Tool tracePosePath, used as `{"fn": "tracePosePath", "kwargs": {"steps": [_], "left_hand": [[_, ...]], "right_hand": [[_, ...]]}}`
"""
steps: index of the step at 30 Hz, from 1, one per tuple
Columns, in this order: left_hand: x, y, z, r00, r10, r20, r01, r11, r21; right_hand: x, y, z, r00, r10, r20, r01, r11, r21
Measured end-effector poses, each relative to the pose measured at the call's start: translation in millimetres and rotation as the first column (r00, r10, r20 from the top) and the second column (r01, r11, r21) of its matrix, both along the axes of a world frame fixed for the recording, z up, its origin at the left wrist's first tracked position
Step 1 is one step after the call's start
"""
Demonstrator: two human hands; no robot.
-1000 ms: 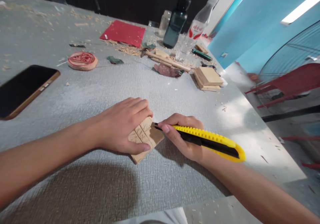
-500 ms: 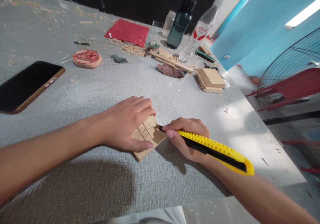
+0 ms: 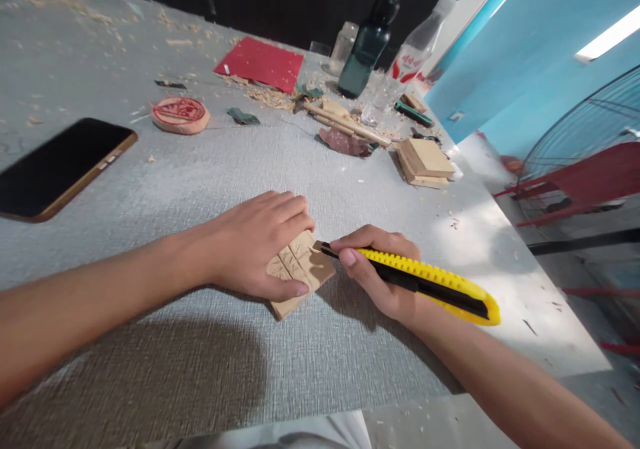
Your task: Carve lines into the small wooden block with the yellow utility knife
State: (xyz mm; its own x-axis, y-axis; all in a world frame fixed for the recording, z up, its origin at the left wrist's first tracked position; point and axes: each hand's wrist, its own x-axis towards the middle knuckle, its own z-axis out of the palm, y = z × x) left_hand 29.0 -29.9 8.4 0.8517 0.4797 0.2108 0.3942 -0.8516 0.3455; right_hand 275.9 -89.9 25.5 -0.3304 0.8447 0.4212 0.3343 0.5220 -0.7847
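A small carved wooden block [image 3: 304,269] lies on the grey table [image 3: 200,189] near its front. My left hand [image 3: 255,245] presses down on it, fingers over its top edge and thumb along its near side. My right hand [image 3: 380,272] is closed around a yellow utility knife [image 3: 430,282], held like a pen. The knife's tip touches the block's right corner.
A black phone [image 3: 60,167] lies at the left. Further back are a round red-carved wooden stamp [image 3: 180,114], a red sheet [image 3: 260,64], wood shavings, sticks, a stack of wooden blocks [image 3: 425,162], a dark bottle [image 3: 370,45] and a plastic bottle [image 3: 417,42]. The table's edge runs along the right.
The knife tip has shifted slightly along the block's right corner. My left hand has stayed on the block. The view has drifted a little.
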Motion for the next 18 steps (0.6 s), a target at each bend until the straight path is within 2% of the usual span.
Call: {"fn": "tracePosePath", "kwargs": {"steps": [7, 10, 13, 16, 18], "left_hand": [[1, -1, -0.1, 1.0, 0.004, -0.007, -0.004, 1.0, 0.003], [-2, 0, 0.0, 1.0, -0.01, 0.009, 0.011, 1.0, -0.013], [-11, 5, 2.9, 0.998, -0.011, 0.057, 0.016, 0.995, -0.095], [-22, 12, 9.2, 0.998, 0.063, 0.022, -0.057, 0.981, -0.188], [-27, 14, 13.7, 0.993, 0.114, -0.025, -0.117, 0.971, -0.209]], "right_hand": [[-1, 2, -1.1, 0.998, 0.064, -0.02, -0.064, 0.998, 0.007], [2, 2, -3.4, 0.996, 0.059, -0.06, -0.061, 0.997, -0.039], [10, 6, -8.8, 0.986, -0.015, -0.165, -0.006, 0.993, -0.121], [17, 13, -13.8, 0.953, -0.097, -0.286, 0.035, 0.976, -0.214], [19, 16, -14.5, 0.935, -0.112, -0.337, 0.017, 0.962, -0.274]]}}
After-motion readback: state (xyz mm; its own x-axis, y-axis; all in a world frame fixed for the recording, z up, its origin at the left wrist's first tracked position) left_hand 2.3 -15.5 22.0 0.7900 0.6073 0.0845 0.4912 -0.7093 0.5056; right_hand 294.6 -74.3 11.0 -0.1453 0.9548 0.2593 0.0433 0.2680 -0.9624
